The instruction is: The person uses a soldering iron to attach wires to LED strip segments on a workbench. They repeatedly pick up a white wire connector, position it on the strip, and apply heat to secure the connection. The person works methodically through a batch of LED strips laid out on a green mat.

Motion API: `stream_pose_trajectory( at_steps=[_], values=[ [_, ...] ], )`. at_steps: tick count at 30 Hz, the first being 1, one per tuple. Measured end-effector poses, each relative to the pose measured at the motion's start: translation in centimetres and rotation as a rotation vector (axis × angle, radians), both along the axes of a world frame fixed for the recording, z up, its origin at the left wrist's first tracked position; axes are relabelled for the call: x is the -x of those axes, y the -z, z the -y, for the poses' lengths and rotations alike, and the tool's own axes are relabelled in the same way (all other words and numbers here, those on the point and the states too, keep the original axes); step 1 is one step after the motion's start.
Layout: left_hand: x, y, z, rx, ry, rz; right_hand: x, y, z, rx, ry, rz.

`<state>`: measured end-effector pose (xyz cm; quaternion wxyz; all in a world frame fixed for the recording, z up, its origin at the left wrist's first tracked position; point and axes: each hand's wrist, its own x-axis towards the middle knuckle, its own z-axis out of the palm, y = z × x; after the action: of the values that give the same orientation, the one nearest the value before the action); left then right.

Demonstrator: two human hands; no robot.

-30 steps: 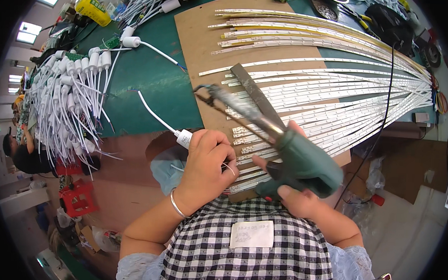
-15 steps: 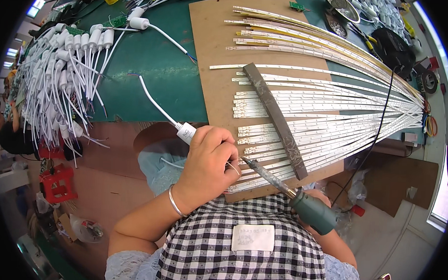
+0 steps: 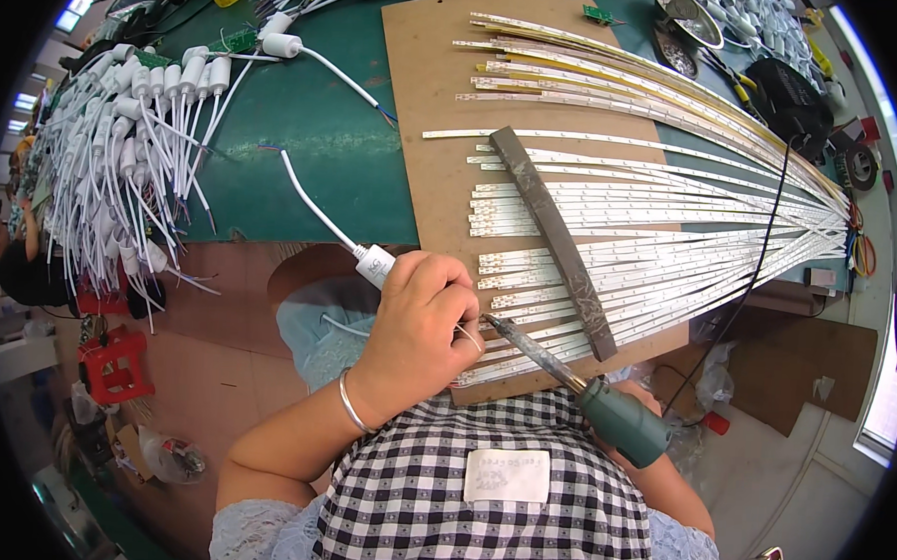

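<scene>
My left hand (image 3: 419, 324) is closed on a white cable with a cylindrical white connector (image 3: 373, 266), which sticks out to the upper left. A thin pale wire (image 3: 469, 337) loops out by its fingertips. My right hand (image 3: 641, 393), partly hidden behind the green handle, grips a soldering iron (image 3: 622, 422). The iron's tip points left and lies at the ends of the nearest white LED strips (image 3: 526, 345), close to my left fingertips. Whether it touches them I cannot tell. A dark bar (image 3: 555, 240) lies across the strips on a brown board (image 3: 427, 199).
On the green table (image 3: 302, 204), a heap of white connector cables (image 3: 124, 156) hangs over the left edge. Yellowish strips (image 3: 618, 72) fan across the board's far part. A black power cord (image 3: 759, 264) crosses the strips at right. A metal bowl (image 3: 692, 18) stands far right.
The soldering iron's handle has shifted slightly to the left, while its tip stays near the strip ends. My left hand keeps its place and hold.
</scene>
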<state>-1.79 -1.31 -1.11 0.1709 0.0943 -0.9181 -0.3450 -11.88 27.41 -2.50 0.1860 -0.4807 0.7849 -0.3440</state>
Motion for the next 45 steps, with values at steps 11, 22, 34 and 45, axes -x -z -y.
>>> stream_pose_trajectory(
  at_steps=[11, 22, 34, 45],
  values=[
    [0.1, -0.2, 0.1, 0.013, 0.013, 0.019, -0.7, -3.0, 3.2, 0.431, 0.303, 0.834],
    [0.0, -0.3, 0.0, 0.035, 0.027, 0.028, -0.3, -1.3, 2.0, 0.435, 0.170, 0.671],
    [0.1, -0.9, 0.0, 0.065, 0.033, 0.049, -0.6, -0.8, 0.9, 0.456, 0.196, 0.706],
    [0.1, -1.1, 0.0, 0.080, 0.034, 0.058, -0.5, -2.1, 0.8, 0.307, 0.206, 0.655]
  ],
)
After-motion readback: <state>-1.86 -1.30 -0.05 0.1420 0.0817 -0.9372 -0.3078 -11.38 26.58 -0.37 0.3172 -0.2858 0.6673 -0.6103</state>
